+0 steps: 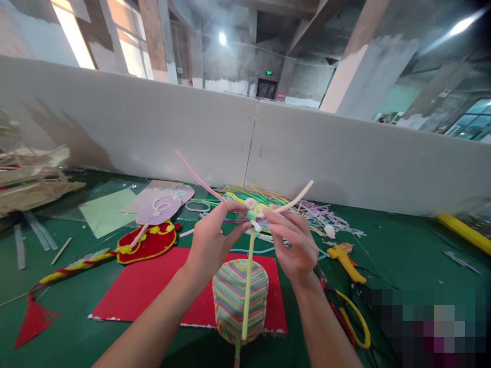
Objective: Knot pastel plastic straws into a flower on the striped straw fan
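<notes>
Between my two hands is a small flower-like piece of twisted pipe cleaners, cream, yellow and mint, held up over the table. My left hand pinches its left side, where a pink pipe cleaner sticks out up and left. At the other side my right hand has its fingers closed on it by a cream pipe cleaner pointing up and right. A pale yellow stem hangs down from the piece. Behind and below it lies a striped leaf-shaped fan of pastel pipe cleaners.
Red board lies under the fan. Loose pipe cleaners are heaped behind my hands. A yellow hot glue gun and yellow-handled scissors lie right. At left are a red tasselled fan and purple ovals. A white partition stands behind.
</notes>
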`<state>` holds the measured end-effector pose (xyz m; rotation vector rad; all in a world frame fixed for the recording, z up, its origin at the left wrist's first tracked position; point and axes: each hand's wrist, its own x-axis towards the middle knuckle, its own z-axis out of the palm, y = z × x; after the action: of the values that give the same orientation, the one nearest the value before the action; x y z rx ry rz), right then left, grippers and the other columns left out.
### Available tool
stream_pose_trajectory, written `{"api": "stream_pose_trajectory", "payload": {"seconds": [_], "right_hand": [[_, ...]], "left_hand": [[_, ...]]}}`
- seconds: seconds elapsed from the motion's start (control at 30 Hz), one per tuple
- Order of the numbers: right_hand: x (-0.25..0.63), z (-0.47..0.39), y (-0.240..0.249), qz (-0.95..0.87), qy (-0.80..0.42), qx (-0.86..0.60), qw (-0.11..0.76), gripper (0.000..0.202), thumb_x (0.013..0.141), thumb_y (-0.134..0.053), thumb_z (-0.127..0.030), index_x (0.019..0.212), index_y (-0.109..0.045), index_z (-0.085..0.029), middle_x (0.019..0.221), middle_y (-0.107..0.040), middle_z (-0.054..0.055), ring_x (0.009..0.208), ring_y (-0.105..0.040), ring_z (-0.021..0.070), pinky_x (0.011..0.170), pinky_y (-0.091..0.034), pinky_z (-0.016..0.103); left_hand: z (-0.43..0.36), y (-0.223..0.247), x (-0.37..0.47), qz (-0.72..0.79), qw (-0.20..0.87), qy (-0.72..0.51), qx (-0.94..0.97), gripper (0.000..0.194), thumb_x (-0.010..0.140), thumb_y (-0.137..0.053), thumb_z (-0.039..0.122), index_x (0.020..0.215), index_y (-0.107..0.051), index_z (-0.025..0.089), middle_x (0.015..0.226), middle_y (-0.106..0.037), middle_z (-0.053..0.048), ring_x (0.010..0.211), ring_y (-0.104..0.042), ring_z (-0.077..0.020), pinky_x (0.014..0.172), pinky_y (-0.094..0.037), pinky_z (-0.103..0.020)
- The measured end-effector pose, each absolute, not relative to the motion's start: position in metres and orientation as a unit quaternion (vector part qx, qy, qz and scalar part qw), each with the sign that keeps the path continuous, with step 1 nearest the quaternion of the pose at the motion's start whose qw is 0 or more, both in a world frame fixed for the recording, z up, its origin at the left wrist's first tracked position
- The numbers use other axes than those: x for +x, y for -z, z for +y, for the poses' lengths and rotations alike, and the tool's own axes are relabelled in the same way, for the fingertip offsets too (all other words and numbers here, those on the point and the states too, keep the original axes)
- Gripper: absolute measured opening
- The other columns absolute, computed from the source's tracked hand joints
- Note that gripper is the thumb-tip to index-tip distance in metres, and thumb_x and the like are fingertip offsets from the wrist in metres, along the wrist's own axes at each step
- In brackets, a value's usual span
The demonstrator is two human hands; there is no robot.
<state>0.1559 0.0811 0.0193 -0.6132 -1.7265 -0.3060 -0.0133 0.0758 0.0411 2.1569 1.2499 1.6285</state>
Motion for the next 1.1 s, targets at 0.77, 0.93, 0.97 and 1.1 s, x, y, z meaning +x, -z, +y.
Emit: {"api": "stream_pose_trajectory", "payload": {"seconds": [0.77,0.93,0.97,1.1], "right_hand": [[0.140,0.087,-0.024,-0.520,-0.463,-0.402,0.595,0.022,0.070,-0.067,-0.035,0.083,-0.068,-0.017,0.081,-0.071,0.004,0.079,-0.065,0.0195,0.071,-0.052,0.032],[0.137,0.089,-0.018,-0.514,-0.440,-0.425,0.602,0.021,0.069,-0.068,-0.034,0.083,-0.068,-0.017,0.082,-0.071,0.004,0.079,-0.066,0.0205,0.073,-0.053,0.033],[0.137,0.090,-0.017,-0.520,-0.435,-0.423,0.601,0.021,0.069,-0.067,-0.034,0.083,-0.068,-0.018,0.084,-0.071,0.004,0.079,-0.066,0.0206,0.074,-0.053,0.034],[0.139,0.090,-0.017,-0.561,-0.406,-0.420,0.587,0.020,0.072,-0.065,-0.032,0.086,-0.069,-0.018,0.087,-0.071,0.005,0.079,-0.065,0.0199,0.075,-0.053,0.033]], "left_hand": [[0.078,-0.027,-0.004,0.409,-0.069,-0.511,0.753,0.018,0.081,-0.058,0.027,0.098,-0.056,0.021,0.088,-0.069,-0.003,0.080,-0.064,-0.0160,0.077,-0.049,-0.032],[0.073,-0.026,-0.001,0.458,-0.124,-0.465,0.747,0.018,0.084,-0.054,0.025,0.101,-0.059,0.023,0.082,-0.071,-0.001,0.074,-0.065,-0.0160,0.074,-0.046,-0.029],[0.071,-0.026,-0.001,0.465,-0.132,-0.455,0.748,0.018,0.085,-0.053,0.025,0.102,-0.059,0.023,0.081,-0.072,0.000,0.073,-0.064,-0.0161,0.072,-0.046,-0.029],[0.067,-0.030,-0.001,0.479,-0.172,-0.412,0.756,0.024,0.084,-0.054,0.025,0.107,-0.059,0.023,0.084,-0.071,-0.003,0.075,-0.061,-0.0201,0.067,-0.043,-0.033]]}}
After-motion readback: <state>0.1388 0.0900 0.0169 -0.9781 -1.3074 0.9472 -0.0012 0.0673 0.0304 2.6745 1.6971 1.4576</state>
